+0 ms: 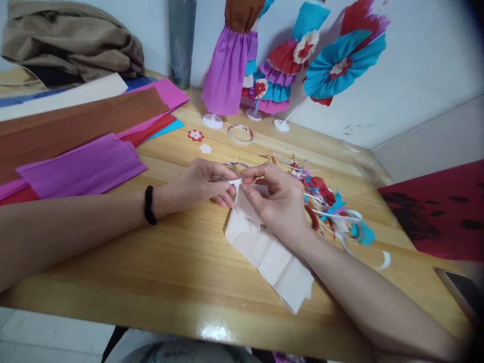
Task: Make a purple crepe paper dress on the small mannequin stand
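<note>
A sheet of pale pinkish-white crepe paper (272, 262) hangs from my fingertips, its lower part lying creased on the wooden table. My left hand (200, 182) is closed, with thumb and fingers pinching the paper's gathered top end. From the other side my right hand (278, 199) pinches that same narrow white edge, the two sets of fingertips almost touching. Part of the sheet is hidden under the right hand and forearm. Just behind the fingers, a tape ring (236, 164) is partly covered.
Folded crepe paper (83, 118) in several colours lies at the left. Paper dresses (230, 70) and a blue paper fan flower (342, 65) stand at the back. Scraps (328, 201) are heaped to the right, a phone (459, 290) at the right edge. Another tape ring (240, 141) and flower cutouts (195, 135) lie behind.
</note>
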`<state>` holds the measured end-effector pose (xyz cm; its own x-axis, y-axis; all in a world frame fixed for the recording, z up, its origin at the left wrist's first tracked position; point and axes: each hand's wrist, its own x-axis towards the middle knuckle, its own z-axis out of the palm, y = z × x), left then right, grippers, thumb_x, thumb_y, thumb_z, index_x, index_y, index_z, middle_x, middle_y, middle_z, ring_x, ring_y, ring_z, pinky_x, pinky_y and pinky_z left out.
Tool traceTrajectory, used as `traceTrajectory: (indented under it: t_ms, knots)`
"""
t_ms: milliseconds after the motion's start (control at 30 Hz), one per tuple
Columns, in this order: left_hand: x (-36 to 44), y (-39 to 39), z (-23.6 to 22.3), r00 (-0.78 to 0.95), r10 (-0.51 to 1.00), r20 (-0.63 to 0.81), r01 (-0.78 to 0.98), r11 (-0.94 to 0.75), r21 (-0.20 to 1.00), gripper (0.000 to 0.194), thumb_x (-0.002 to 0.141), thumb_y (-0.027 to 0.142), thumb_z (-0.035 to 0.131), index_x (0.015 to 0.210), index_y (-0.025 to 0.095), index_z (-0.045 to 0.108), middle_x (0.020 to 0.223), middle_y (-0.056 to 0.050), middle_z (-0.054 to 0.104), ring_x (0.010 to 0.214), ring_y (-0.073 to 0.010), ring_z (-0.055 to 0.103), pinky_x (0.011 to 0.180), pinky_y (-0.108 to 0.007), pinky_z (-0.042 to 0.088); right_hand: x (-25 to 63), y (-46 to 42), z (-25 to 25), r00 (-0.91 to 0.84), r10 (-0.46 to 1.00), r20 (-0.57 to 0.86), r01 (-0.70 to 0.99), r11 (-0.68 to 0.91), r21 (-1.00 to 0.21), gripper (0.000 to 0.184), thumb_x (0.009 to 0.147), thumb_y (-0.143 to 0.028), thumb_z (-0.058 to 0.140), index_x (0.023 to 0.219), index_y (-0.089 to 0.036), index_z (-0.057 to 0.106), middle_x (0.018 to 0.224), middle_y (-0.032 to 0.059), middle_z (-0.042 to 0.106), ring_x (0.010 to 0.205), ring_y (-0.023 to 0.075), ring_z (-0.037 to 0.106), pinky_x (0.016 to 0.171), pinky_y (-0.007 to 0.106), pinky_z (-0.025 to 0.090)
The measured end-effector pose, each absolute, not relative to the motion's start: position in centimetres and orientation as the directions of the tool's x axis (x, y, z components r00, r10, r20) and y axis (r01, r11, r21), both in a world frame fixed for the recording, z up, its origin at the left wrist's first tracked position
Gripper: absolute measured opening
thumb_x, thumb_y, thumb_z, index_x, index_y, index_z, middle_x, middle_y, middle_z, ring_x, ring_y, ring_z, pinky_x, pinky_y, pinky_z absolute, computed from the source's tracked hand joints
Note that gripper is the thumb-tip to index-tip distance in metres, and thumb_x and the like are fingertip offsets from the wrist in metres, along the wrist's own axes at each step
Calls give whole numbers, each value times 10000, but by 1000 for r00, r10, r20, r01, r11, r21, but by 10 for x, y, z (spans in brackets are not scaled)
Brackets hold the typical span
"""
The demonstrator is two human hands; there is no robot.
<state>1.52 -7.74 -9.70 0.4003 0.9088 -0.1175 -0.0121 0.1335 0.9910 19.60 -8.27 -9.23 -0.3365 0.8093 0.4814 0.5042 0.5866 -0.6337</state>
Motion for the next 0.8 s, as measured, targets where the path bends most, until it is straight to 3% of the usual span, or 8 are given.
traceTrajectory:
  t_ms: [367,800]
  knots:
    - [14,-78,-98,398,909,-122,-3,134,991,106,792,124,667,877,111,729,634,-43,734,577,-135,702,586,-215,571,196,-84,-93,-343,785,516,516,616,-595,175,793,-103,590,890,-223,673,795,20,672,765,185,644,718,346,526]
    - [14,-77,-98,382,917,-113,10,119,993,50,751,117,662,763,138,705,556,-16,704,560,-159,709,533,-203,551,193,-86,-93,-359,775,520,515,629,-582,179,799,-84,584,872,-226,664,799,18,678,762,181,642,709,335,519]
